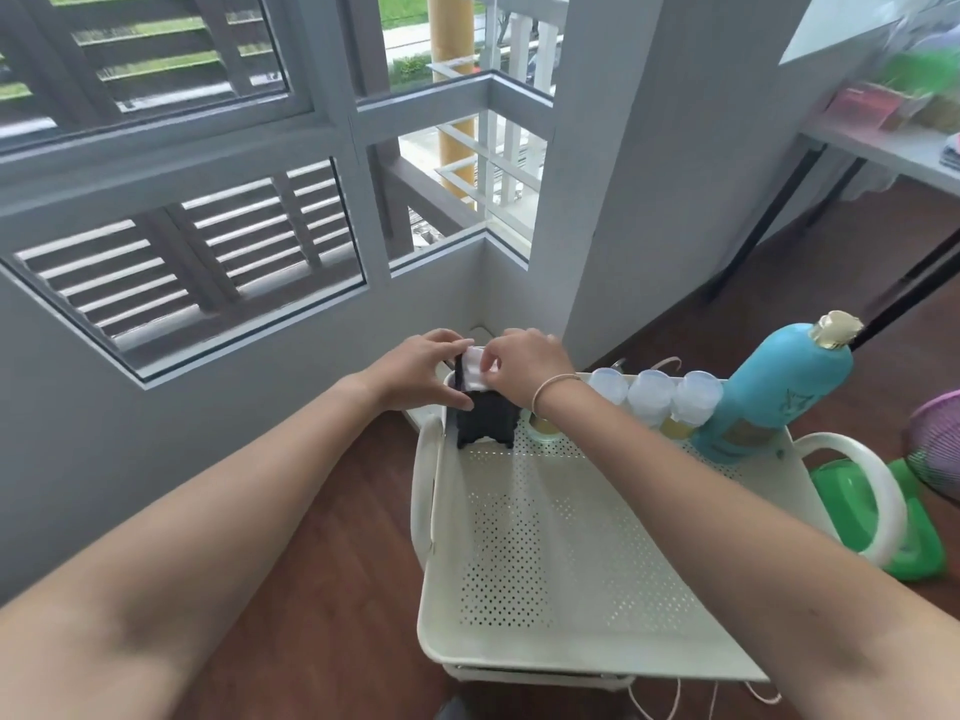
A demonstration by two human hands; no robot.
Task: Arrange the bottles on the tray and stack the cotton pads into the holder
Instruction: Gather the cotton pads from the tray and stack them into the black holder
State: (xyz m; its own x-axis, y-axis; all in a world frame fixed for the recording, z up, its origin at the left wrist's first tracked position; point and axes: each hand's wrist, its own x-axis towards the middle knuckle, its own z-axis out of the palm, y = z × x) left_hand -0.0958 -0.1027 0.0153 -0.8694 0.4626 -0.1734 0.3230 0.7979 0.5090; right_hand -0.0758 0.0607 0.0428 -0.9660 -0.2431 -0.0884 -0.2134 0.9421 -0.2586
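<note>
A cream perforated tray (pixel 561 553) with looped side handles fills the lower middle. In its far left corner stands a black cotton pad holder (pixel 485 420). White cotton pads (pixel 478 374) sit at the holder's top, pinched between both hands. My left hand (pixel 418 374) grips the holder's left side and the pads. My right hand (pixel 524 363) presses the pads from the right. Along the tray's far edge stand three small bottles with clear caps (pixel 652 397) and a tall turquoise bottle (pixel 779 392) with a gold cap. A further small bottle (pixel 543 428) is partly hidden behind my right wrist.
The tray tops a cart on a wooden floor (pixel 322 589) in a corner under windows (pixel 208 252). A green object (pixel 914 532) and a purple basket (pixel 935 444) lie to the right. A folding table (pixel 883 148) stands at the back right.
</note>
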